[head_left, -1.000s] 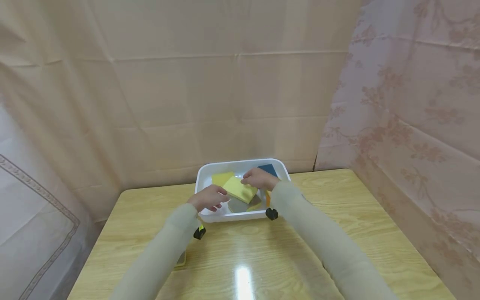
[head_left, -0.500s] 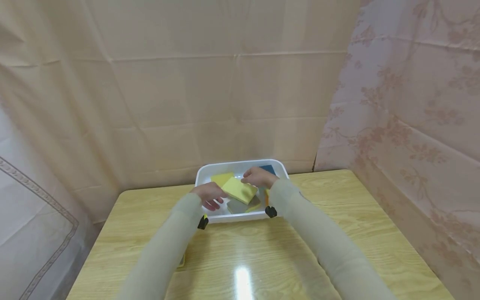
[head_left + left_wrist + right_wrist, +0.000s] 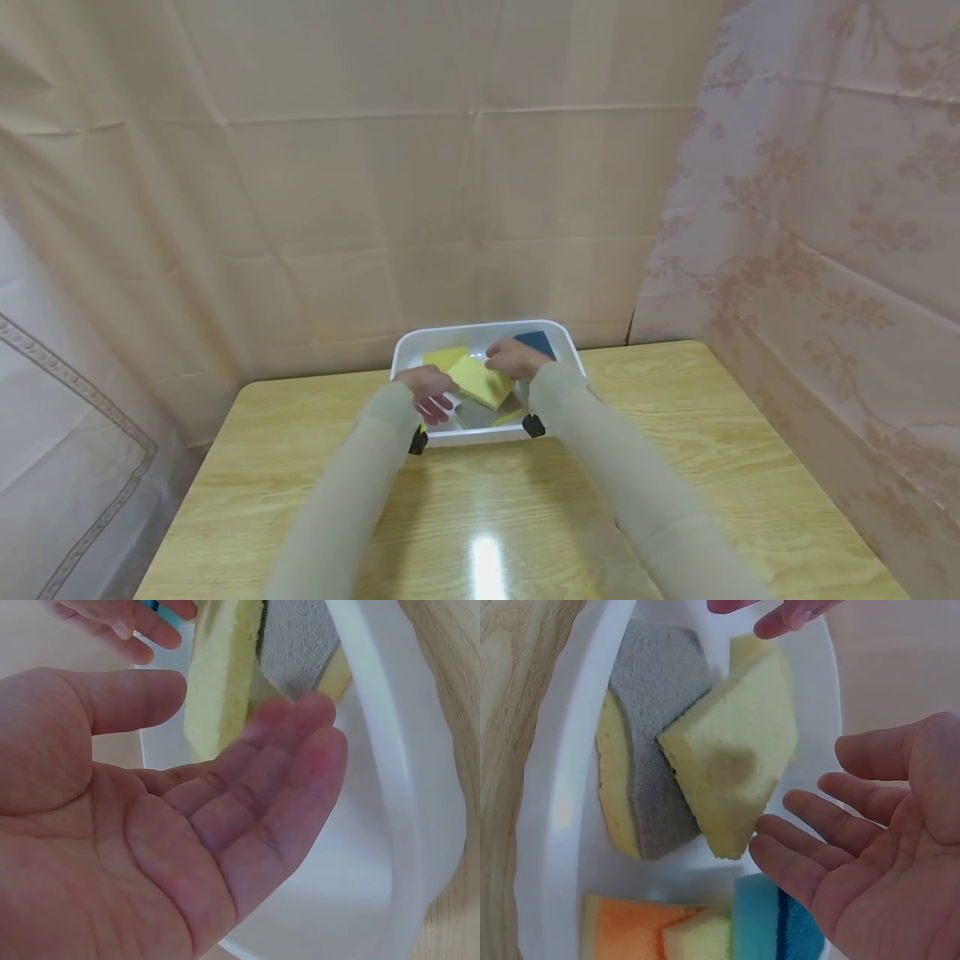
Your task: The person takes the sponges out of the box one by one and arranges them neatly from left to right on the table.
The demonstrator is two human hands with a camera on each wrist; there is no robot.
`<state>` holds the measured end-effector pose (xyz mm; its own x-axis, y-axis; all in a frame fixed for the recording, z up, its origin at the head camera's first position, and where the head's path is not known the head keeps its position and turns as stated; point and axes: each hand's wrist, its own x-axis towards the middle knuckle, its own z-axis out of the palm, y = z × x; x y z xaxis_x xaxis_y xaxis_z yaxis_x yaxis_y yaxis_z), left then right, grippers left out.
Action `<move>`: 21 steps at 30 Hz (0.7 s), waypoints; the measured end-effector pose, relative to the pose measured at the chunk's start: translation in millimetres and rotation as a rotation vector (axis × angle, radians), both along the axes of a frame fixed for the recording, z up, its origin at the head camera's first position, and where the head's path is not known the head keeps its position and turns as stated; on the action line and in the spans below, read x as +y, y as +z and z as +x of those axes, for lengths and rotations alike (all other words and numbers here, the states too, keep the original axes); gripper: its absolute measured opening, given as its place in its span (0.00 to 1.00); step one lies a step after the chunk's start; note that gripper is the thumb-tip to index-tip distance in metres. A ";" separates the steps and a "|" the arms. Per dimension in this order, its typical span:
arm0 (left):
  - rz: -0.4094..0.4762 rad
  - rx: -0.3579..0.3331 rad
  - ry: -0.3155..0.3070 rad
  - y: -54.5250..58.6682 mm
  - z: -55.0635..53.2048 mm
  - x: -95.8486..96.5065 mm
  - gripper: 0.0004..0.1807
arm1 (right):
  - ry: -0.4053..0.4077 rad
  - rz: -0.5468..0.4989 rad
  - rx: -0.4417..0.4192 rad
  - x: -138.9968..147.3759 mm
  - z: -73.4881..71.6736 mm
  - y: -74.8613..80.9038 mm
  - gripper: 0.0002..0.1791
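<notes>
A white plastic tray (image 3: pixel 431 440) holds several sponges. On top lies a pale yellow sponge (image 3: pixel 480 382), tilted over a grey-faced sponge (image 3: pixel 656 735). My left hand (image 3: pixel 427 390) is over the tray's left side, palm turned inward, fingers slightly bent and holding nothing. Its fingertips (image 3: pixel 322 750) overlap the yellow sponge's near end in the left wrist view. On the other side, my right hand (image 3: pixel 516 358) has relaxed, spread fingers, with its fingertips (image 3: pixel 769 844) right beside the yellow sponge's edge. Neither palm has anything in it.
Another yellow sponge (image 3: pixel 444 358) lies at the tray's back left. A blue sponge (image 3: pixel 536 342) rests at the back right, and an orange sponge (image 3: pixel 630 930) sits at the tray's right end. The wooden table (image 3: pixel 675 433) meets a beige curtain (image 3: pixel 345 208) behind.
My left hand has moved right and a little forward, closer to the yellow sponge. Its sleeve now hides the sponge-like piece on the table. The right hand has barely shifted.
</notes>
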<state>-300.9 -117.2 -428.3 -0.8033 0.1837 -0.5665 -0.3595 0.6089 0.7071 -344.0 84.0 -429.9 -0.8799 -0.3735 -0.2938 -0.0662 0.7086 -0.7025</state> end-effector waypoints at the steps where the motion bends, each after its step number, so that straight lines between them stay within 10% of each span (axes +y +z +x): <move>1: 0.004 -0.005 0.009 -0.8 -0.3 1.0 0.22 | 0.000 -0.001 -0.003 -0.4 0.2 -0.7 0.27; 21: 0.019 -0.011 0.113 1.6 11.5 9.5 0.22 | 0.002 0.099 0.020 -6.7 1.8 -9.6 0.30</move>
<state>-289.3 -107.6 -426.7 -0.8130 0.1028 -0.5731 -0.4334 0.5504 0.7136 -342.3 77.3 -439.5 -0.8853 -0.3453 -0.3115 -0.0810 0.7741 -0.6278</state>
